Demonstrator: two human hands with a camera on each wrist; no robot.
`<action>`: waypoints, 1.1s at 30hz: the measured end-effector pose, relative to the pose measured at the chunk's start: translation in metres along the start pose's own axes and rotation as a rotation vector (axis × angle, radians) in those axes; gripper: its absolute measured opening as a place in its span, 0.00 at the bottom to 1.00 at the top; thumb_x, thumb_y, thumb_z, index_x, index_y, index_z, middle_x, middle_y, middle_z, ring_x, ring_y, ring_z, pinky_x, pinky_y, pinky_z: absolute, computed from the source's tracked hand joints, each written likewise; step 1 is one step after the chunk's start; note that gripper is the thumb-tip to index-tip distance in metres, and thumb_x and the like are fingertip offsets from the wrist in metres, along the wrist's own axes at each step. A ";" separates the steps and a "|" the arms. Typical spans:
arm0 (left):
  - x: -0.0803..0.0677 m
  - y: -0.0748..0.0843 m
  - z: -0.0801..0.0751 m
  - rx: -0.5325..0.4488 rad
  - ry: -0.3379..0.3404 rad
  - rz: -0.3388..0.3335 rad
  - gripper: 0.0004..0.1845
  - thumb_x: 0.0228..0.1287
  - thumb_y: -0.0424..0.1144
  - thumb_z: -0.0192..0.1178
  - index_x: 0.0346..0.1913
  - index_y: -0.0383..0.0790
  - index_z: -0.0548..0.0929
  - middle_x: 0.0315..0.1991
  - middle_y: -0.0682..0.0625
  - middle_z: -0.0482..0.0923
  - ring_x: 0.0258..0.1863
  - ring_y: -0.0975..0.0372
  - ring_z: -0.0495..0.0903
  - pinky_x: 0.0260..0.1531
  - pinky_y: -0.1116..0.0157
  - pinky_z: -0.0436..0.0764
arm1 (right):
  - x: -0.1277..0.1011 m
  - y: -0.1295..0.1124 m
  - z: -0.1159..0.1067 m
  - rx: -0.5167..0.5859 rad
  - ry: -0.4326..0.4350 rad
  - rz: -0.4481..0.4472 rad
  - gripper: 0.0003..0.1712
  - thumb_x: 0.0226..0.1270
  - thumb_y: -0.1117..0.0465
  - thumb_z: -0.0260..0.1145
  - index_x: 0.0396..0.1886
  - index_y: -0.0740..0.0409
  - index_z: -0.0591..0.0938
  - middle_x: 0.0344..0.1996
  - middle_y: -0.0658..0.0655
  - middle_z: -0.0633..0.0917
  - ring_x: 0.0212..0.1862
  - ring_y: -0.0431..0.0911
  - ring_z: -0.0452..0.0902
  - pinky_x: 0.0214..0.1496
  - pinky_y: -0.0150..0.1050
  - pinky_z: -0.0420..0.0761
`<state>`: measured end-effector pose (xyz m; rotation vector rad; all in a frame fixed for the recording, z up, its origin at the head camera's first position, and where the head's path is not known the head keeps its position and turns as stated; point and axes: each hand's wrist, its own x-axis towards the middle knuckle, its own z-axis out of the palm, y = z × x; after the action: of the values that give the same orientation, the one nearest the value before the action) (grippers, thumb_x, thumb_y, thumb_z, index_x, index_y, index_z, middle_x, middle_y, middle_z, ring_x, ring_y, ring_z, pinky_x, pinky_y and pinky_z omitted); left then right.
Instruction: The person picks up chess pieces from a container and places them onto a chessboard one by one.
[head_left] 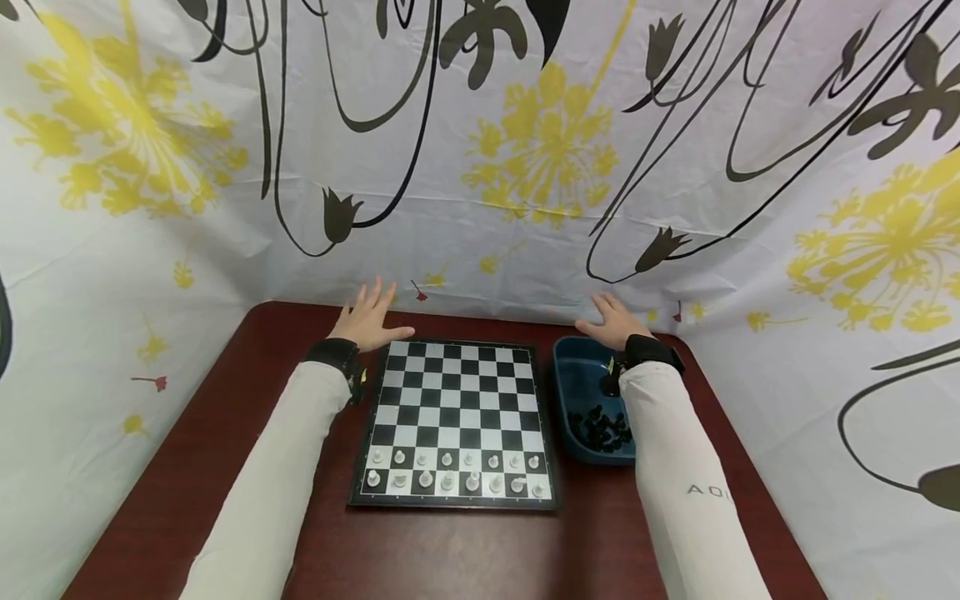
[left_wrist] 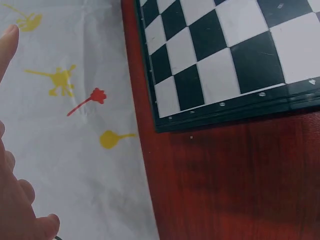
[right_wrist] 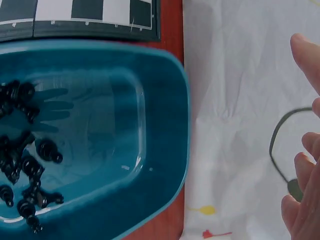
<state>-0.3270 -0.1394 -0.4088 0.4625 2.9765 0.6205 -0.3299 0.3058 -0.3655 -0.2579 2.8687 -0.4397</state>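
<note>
A chessboard lies on a dark red table, with two rows of white pieces along its near edge. Right of it stands a blue tray holding several black pieces. My left hand hovers flat with straight fingers at the board's far left corner, holding nothing. My right hand is spread open past the tray's far rim, over the cloth, and holds nothing. The right wrist view shows black pieces in the tray and fingers at the right edge.
A white cloth with yellow flowers and black stems drapes behind and to both sides of the table. Bare table wood lies left of the board and in front of it.
</note>
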 end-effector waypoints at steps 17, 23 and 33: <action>-0.028 -0.036 0.065 -0.360 -0.059 -0.053 0.52 0.57 0.62 0.53 0.71 0.44 0.33 0.71 0.39 0.28 0.69 0.43 0.37 0.61 0.40 0.51 | -0.021 0.030 0.018 0.019 -0.072 0.010 0.46 0.67 0.40 0.47 0.70 0.66 0.45 0.68 0.72 0.47 0.68 0.65 0.41 0.65 0.61 0.49; -0.036 -0.051 0.083 -0.383 -0.041 -0.056 0.49 0.61 0.54 0.54 0.71 0.36 0.36 0.70 0.34 0.32 0.69 0.42 0.36 0.62 0.39 0.47 | -0.023 0.040 0.030 0.032 -0.090 0.019 0.47 0.65 0.40 0.50 0.69 0.69 0.48 0.66 0.76 0.50 0.66 0.68 0.45 0.63 0.64 0.51; -0.050 -0.062 0.107 -0.370 -0.053 -0.074 0.50 0.60 0.57 0.53 0.70 0.30 0.39 0.69 0.31 0.38 0.67 0.39 0.41 0.62 0.40 0.49 | -0.025 0.067 0.052 0.044 -0.176 0.064 0.49 0.61 0.34 0.51 0.69 0.64 0.54 0.64 0.72 0.59 0.62 0.67 0.56 0.57 0.63 0.62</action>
<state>-0.2830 -0.1680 -0.5312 0.3298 2.7228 1.1001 -0.3025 0.3597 -0.4296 -0.1871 2.6844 -0.4446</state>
